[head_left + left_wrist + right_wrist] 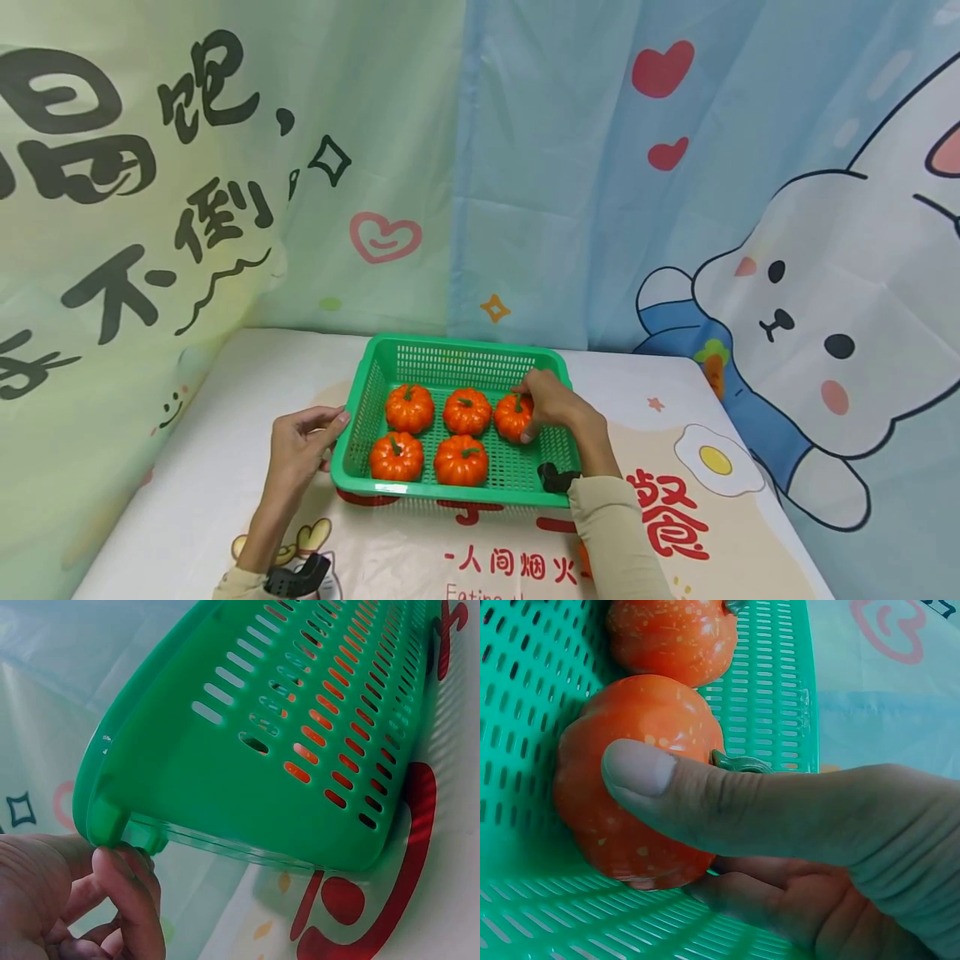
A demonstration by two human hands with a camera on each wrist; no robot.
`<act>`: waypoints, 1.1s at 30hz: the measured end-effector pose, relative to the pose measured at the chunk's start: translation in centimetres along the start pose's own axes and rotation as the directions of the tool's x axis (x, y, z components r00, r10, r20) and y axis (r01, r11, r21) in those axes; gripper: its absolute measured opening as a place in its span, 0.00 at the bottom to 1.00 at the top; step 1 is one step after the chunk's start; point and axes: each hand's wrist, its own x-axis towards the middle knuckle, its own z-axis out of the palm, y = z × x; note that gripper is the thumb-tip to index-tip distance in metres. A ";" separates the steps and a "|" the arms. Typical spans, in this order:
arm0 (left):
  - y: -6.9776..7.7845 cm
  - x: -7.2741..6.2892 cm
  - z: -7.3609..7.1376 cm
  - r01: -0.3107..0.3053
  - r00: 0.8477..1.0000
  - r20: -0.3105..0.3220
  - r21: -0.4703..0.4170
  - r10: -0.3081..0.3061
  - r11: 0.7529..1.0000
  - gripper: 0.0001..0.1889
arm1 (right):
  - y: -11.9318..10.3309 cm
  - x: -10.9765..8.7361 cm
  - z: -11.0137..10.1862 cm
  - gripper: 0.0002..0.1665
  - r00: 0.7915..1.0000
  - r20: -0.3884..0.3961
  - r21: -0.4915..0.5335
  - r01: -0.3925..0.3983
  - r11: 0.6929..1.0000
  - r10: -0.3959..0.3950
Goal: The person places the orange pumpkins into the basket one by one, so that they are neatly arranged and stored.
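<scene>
A green plastic basket (pixel 525 498) with slotted walls holds several small orange pumpkins, among them a front-left pumpkin (pixel 396 457) and a front-middle pumpkin (pixel 461 461). My left hand (pixel 296 446) pinches the basket's left rim; in the left wrist view its thumb and fingers (pixel 127 889) close on the rim's edge. Inside the basket, toward the back right, my right hand (pixel 558 408) grips a pumpkin (pixel 512 418). Up close in the right wrist view, the thumb (pixel 697 795) lies across that pumpkin (pixel 645 720), with fingers around its far side, partly hidden. Its green stem shows beside the thumb.
The basket stands on a table with a printed cover (pixel 405 550). Behind the table hangs a printed curtain (pixel 525 208). Another pumpkin (pixel 675 637) lies close to the gripped one. A black strap (pixel 558 477) is on the right wrist.
</scene>
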 end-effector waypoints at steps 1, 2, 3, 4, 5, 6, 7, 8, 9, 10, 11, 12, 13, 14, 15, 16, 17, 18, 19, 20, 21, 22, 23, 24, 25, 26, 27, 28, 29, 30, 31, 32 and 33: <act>0.0 0.0 0.0 0.000 1.000 0.001 0.001 0.000 1.000 0.17 | 0.0 0.0 0.0 0.47 1.000 0.000 0.004 -0.009 1.000 0.009; 0.0 -0.1 0.0 0.001 1.000 0.002 0.003 -0.001 1.000 0.17 | 0.0 0.0 0.1 0.48 1.000 0.000 0.000 -0.014 1.000 0.014; 0.0 -0.1 0.1 0.004 1.000 0.002 0.003 -0.004 1.000 0.17 | 0.0 -0.1 0.1 0.48 1.000 0.002 -0.002 -0.020 1.000 0.020; 0.0 -0.1 0.1 0.008 1.000 0.004 0.004 -0.008 1.000 0.17 | 0.0 -0.1 0.2 0.49 1.000 0.004 -0.002 -0.028 1.000 0.028; 0.0 -0.1 0.1 0.011 1.000 0.004 0.005 -0.011 1.000 0.17 | 0.0 -0.1 0.2 0.49 0.999 0.009 -0.002 -0.032 0.999 0.032; -0.1 -0.1 0.1 0.015 1.000 0.004 0.007 -0.015 1.000 0.17 | 0.0 -0.1 0.3 0.50 0.999 0.012 -0.002 -0.035 0.999 0.035; -0.1 -0.1 0.1 0.018 1.000 0.004 0.009 -0.018 1.000 0.17 | 0.1 -0.2 0.3 0.50 0.999 0.015 -0.002 -0.038 0.999 0.038; -0.1 -0.1 0.1 0.020 1.000 0.004 0.009 -0.020 1.000 0.17 | 0.1 -0.2 0.4 0.50 0.999 0.018 -0.007 -0.038 0.999 0.038; -0.1 -0.2 0.1 0.021 1.000 0.004 0.008 -0.021 1.000 0.17 | 0.1 -0.1 0.4 0.50 0.999 0.019 -0.009 -0.039 0.999 0.040; -0.1 -0.2 0.1 0.020 1.000 0.004 0.010 -0.020 1.000 0.17 | 0.2 -0.1 0.5 0.51 0.999 0.020 -0.009 -0.042 0.999 0.042; -0.1 -0.2 0.1 0.019 1.000 0.002 0.009 -0.019 1.000 0.17 | 0.2 -0.1 0.5 0.51 0.999 0.022 -0.012 -0.042 0.999 0.043; -0.1 -0.1 0.1 0.017 1.000 0.000 0.011 -0.017 1.000 0.17 | 0.3 -0.1 0.5 0.51 0.999 0.021 -0.012 -0.046 0.999 0.046; -0.1 -0.1 0.1 0.014 1.000 0.000 0.013 -0.014 1.000 0.17 | 0.3 -0.1 0.4 0.51 0.999 0.021 -0.011 -0.048 0.999 0.048; 0.0 -0.1 0.1 0.012 1.000 -0.001 0.015 -0.012 1.000 0.17 | 0.3 0.0 0.4 0.52 0.999 0.018 -0.017 -0.042 0.999 0.042; 0.0 -0.1 0.1 0.009 1.000 -0.001 0.018 -0.009 1.000 0.17 | 0.2 0.0 0.3 0.52 0.999 0.015 -0.023 -0.035 0.999 0.035; 0.0 -0.1 0.1 0.006 1.000 -0.001 0.022 -0.006 1.000 0.17 | 0.1 -0.1 0.2 0.52 1.000 0.013 -0.026 -0.028 0.999 0.029; 0.1 -0.1 0.1 0.004 1.000 -0.002 0.024 -0.004 1.000 0.17 | 0.0 -0.1 0.1 0.52 1.000 0.013 -0.031 -0.019 0.999 0.019; 0.1 0.0 0.1 0.002 1.000 -0.001 0.026 -0.002 1.000 0.17 | -0.1 -0.2 -0.1 0.52 1.000 0.015 -0.028 -0.018 0.999 0.018; 0.1 0.0 0.0 0.000 1.000 -0.001 0.028 0.000 1.000 0.16 | -0.2 -0.3 -0.2 0.52 1.000 0.018 -0.028 -0.014 1.000 0.015; 0.1 0.0 0.0 -0.001 1.000 -0.002 0.029 0.001 1.000 0.16 | -0.4 -0.3 -0.4 0.52 1.000 0.019 -0.020 -0.017 1.000 0.017; 0.1 0.0 -0.1 -0.002 1.000 -0.003 0.031 0.002 1.000 0.16 | -0.5 -0.5 -0.5 0.52 1.000 0.023 -0.011 -0.022 1.000 0.022; 0.0 0.0 0.0 -0.002 1.000 -0.001 0.034 0.002 0.999 0.15 | -0.6 -0.8 -0.7 0.52 0.999 0.025 0.003 -0.033 0.999 0.032; 0.0 0.0 0.0 -0.001 1.000 0.001 0.034 0.001 0.999 0.16 | -0.6 -1.1 -0.8 0.52 0.999 0.027 0.017 -0.044 0.999 0.044; -0.1 -0.1 0.0 0.000 1.000 0.003 0.029 0.000 1.000 0.16 | -0.7 -1.4 -1.0 0.52 0.998 0.028 0.027 -0.052 0.998 0.051; -0.1 -0.1 0.0 0.000 1.000 0.003 0.024 0.000 1.000 0.16 | -0.8 -1.8 -1.2 0.51 0.998 0.026 0.034 -0.052 0.998 0.051; -0.1 -0.1 -0.1 0.000 1.000 0.004 0.024 0.000 1.000 0.16 | -0.9 -2.1 -1.4 0.51 0.998 0.023 0.039 -0.053 0.998 0.052; -0.1 -0.1 -0.1 -0.002 1.000 0.006 0.022 0.002 1.000 0.16 | -1.1 -2.4 -1.7 0.50 0.998 0.018 0.035 -0.054 0.998 0.053; -0.1 -0.1 -0.1 -0.004 1.000 0.007 0.020 0.004 1.000 0.17 | -1.3 -2.7 -1.9 0.50 0.998 0.013 0.035 -0.057 0.998 0.057; -0.1 -0.1 -0.1 -0.003 1.000 0.007 0.016 0.003 1.000 0.17 | -1.4 -3.0 -2.1 0.50 0.998 0.007 0.027 -0.057 0.998 0.057; -0.1 -0.1 -0.1 -0.005 1.000 0.007 0.016 0.005 1.000 0.17 | -1.6 -3.2 -2.3 0.51 0.999 -0.002 0.014 -0.052 0.999 0.052; -0.1 -0.1 -0.1 -0.008 1.000 0.007 0.023 0.008 1.000 0.17 | -1.8 -3.5 -2.5 0.51 0.998 -0.013 0.008 -0.056 0.998 0.057; -0.1 -0.1 -0.1 -0.011 1.000 0.008 0.029 0.011 1.000 0.17 | -2.0 -3.9 -2.8 0.52 0.998 -0.026 0.003 -0.064 0.998 0.064; 0.0 0.0 -0.1 -0.015 1.000 0.007 0.031 0.014 0.999 0.17 | -2.1 -4.2 -3.0 0.53 0.997 -0.040 -0.004 -0.067 0.998 0.067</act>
